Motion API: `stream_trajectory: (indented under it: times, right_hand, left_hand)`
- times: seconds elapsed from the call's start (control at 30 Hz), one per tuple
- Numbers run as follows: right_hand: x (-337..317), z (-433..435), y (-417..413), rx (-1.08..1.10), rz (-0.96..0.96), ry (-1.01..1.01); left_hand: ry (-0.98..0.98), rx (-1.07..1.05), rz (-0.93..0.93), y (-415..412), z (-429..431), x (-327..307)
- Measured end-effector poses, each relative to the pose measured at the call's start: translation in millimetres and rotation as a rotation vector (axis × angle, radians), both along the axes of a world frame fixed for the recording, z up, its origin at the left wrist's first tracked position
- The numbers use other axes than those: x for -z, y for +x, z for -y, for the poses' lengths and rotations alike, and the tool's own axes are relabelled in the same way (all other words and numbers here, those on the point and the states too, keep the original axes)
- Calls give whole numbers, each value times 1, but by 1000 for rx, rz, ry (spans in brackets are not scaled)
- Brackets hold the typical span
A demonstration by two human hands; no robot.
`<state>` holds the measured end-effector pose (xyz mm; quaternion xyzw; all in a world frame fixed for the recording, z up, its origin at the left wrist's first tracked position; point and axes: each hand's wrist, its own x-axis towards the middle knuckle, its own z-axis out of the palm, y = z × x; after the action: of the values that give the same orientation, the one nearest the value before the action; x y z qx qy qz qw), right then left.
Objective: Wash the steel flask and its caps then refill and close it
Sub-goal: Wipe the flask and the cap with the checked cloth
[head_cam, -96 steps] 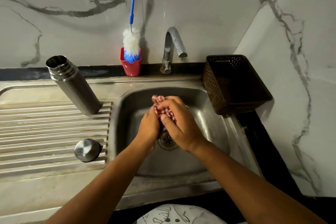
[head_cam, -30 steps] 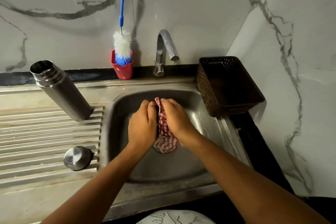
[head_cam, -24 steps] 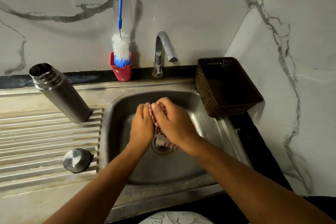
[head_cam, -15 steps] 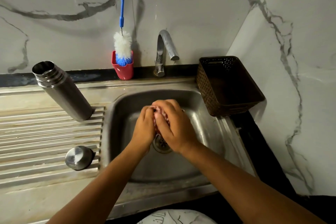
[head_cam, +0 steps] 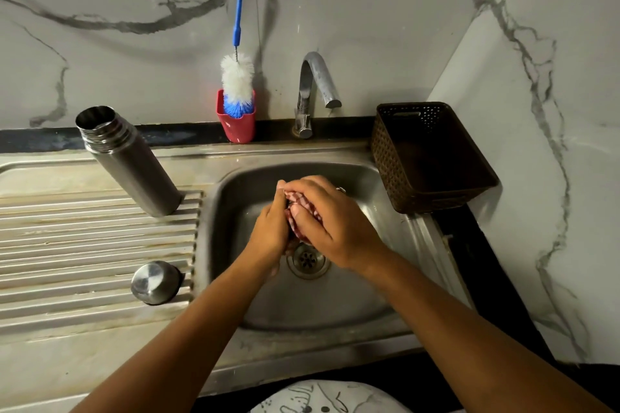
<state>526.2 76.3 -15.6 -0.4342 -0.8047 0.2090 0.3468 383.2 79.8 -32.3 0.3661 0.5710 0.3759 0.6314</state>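
Observation:
The open steel flask (head_cam: 129, 161) stands upright on the ribbed draining board, left of the sink basin (head_cam: 375, 278). A steel cap (head_cam: 155, 282) rests upside down on the board near the basin's left edge. Over the drain (head_cam: 308, 260), my left hand (head_cam: 271, 231) and my right hand (head_cam: 330, 225) press together around a bunched red-and-white checked cloth (head_cam: 300, 208). Most of the cloth is hidden between my palms. No second cap shows.
A blue-handled bottle brush (head_cam: 237, 80) stands in a red holder (head_cam: 236, 126) against the marble wall. The tap (head_cam: 313, 90) runs no water. A dark woven basket (head_cam: 429, 157) sits right of the basin, by the side wall.
The cloth hung loose below my hands a second ago; now it is bunched tight between them. My hands have stayed over the drain. Flask and cap have not moved.

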Motion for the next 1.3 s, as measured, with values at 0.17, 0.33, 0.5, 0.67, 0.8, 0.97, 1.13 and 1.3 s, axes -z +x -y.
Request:
stream_trajectory:
  times: [0.17,0.33,0.5,0.67,0.8,0.97,1.13,1.3]
  right_hand:
    - [-12,-5,6,295,-349,-130]
    - [-16,7,6,72,-74,51]
    - [23,25,-14,208,-84,-35]
    - [0,2,-27,440,-336,-588]
    - [-30,-11,-18,499,-420,-1096]
    - [1,10,-21,307,-19,-86]
    - [20,18,-6,41,314,246]
    - [22,20,-26,333,-199,-132]
  left_hand:
    - [-128,-49,-2,-8,-2,2]
    - [-173,-7,102,-3,-3,-6]
    - [72,51,-148,9,6,5]
    - [450,16,-504,5,4,8]
    - [654,74,-724,1,4,7]
    - [294,-31,-360,7,3,3]
    - [-262,5,184,10,14,-9]
    - [203,-7,-266,7,10,8]
